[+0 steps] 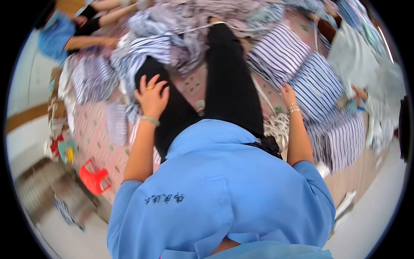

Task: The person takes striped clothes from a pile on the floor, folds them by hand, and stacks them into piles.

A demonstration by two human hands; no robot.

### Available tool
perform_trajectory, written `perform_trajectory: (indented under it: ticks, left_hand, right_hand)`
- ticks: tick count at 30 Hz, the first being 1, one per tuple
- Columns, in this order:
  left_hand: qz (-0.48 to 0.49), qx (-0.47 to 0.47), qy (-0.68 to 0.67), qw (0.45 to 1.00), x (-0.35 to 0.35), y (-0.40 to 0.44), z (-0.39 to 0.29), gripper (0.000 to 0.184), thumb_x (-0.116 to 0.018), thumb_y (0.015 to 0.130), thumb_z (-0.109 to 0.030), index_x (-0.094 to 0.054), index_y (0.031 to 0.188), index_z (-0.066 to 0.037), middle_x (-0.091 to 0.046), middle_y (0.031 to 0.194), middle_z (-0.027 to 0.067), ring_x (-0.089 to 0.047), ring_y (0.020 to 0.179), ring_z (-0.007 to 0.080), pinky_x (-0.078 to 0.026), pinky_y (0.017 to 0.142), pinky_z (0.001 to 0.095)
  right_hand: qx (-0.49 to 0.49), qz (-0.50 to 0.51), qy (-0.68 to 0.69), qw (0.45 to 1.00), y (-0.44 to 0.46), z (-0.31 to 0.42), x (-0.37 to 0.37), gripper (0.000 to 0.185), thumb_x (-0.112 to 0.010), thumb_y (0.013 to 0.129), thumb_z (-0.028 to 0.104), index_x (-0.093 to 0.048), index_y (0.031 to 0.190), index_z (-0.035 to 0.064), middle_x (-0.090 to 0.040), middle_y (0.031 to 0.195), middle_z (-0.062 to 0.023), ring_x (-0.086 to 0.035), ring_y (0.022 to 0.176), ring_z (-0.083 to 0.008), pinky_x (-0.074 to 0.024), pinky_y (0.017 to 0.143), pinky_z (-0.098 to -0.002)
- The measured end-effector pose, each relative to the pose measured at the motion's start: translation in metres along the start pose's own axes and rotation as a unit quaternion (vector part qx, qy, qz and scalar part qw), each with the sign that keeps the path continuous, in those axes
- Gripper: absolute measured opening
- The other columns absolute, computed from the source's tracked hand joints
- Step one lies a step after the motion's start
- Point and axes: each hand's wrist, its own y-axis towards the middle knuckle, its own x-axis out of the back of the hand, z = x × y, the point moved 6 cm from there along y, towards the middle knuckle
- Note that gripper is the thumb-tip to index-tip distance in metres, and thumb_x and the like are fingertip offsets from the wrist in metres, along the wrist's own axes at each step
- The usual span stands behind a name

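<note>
My left hand (pixel 152 100) is raised over my left thigh with its fingers spread and nothing in it. Close beyond it is blue-and-white striped cloth (pixel 151 48), bunched and draped. My right hand (pixel 288 94) is beside a folded stack of blue-and-white striped cloth (pixel 317 88), its fingers loosely stretched at the near left edge. Whether they touch the stack I cannot tell. A folded purple-and-white striped stack (pixel 279 54) lies just beyond that hand. Below its wrist is a tangle of white cords (pixel 277 129).
More striped bundles (pixel 92 80) lie to the left, and further folded striped cloth (pixel 345 140) to the right. A large cloth heap (pixel 233 13) fills the far side. A person in a blue shirt (pixel 56 36) reaches in at upper left. A red plastic stool (pixel 95 177) stands lower left.
</note>
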Motion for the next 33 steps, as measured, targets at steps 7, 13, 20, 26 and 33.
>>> perform_trajectory:
  ticks: [7,13,20,26,33]
  left_hand:
    - [-0.005,0.049,-0.055,0.997,0.001,-0.008,0.022,0.024,-0.065,0.078,-0.028,-0.064,0.101,-0.023,-0.046,0.130,-0.0020,-0.028,0.130,0.0309,-0.020,0.099,0.0616]
    - [-0.242,0.168,-0.181,0.938,-0.002,0.003,0.104,0.072,-0.069,0.076,-0.031,-0.035,0.131,0.001,-0.038,0.131,0.0252,-0.036,0.121,0.0403,-0.028,0.101,0.0454]
    - [-0.036,0.387,-0.453,0.802,-0.074,0.037,0.191,0.053,-0.067,0.078,-0.037,-0.053,0.107,0.006,-0.060,0.101,0.0126,-0.056,0.092,0.0223,-0.043,0.081,0.0325]
    - [-0.025,0.185,-0.792,0.581,0.010,0.073,0.139,0.017,-0.054,0.090,-0.018,-0.060,0.095,-0.003,-0.059,0.090,0.0006,-0.055,0.082,0.0102,-0.043,0.075,0.0242]
    - [0.316,-0.290,-0.795,0.429,0.149,-0.013,-0.112,0.019,-0.058,0.089,-0.018,-0.053,0.098,-0.002,-0.052,0.090,0.0032,-0.049,0.083,0.0101,-0.041,0.076,0.0278]
  right_hand:
    - [0.149,0.053,0.227,0.961,0.024,0.208,-0.055,0.037,-0.050,0.092,0.027,-0.052,0.120,0.0012,-0.053,0.120,-0.0196,-0.050,0.113,-0.0271,-0.0359,0.098,-0.0324]
    - [0.369,-0.076,-0.116,0.919,-0.010,0.342,-0.042,0.038,-0.062,0.081,0.027,-0.057,0.115,0.0126,-0.044,0.130,-0.0178,-0.041,0.117,-0.0387,-0.0352,0.098,-0.0444]
    - [0.351,-0.059,-0.125,0.926,-0.004,0.344,-0.043,0.034,-0.064,0.079,0.025,-0.059,0.110,0.0134,-0.045,0.129,-0.0139,-0.040,0.115,-0.0412,-0.0359,0.096,-0.0478]
    - [0.374,-0.079,-0.145,0.913,-0.014,0.339,-0.042,0.031,-0.064,0.080,0.025,-0.060,0.108,0.0127,-0.047,0.127,-0.0138,-0.038,0.118,-0.0423,-0.0308,0.099,-0.0511]
    - [0.066,0.364,0.397,0.840,-0.031,0.338,-0.117,0.047,-0.047,0.090,0.045,-0.057,0.115,0.0059,-0.060,0.112,-0.0119,-0.059,0.097,-0.0277,-0.0392,0.091,-0.0405]
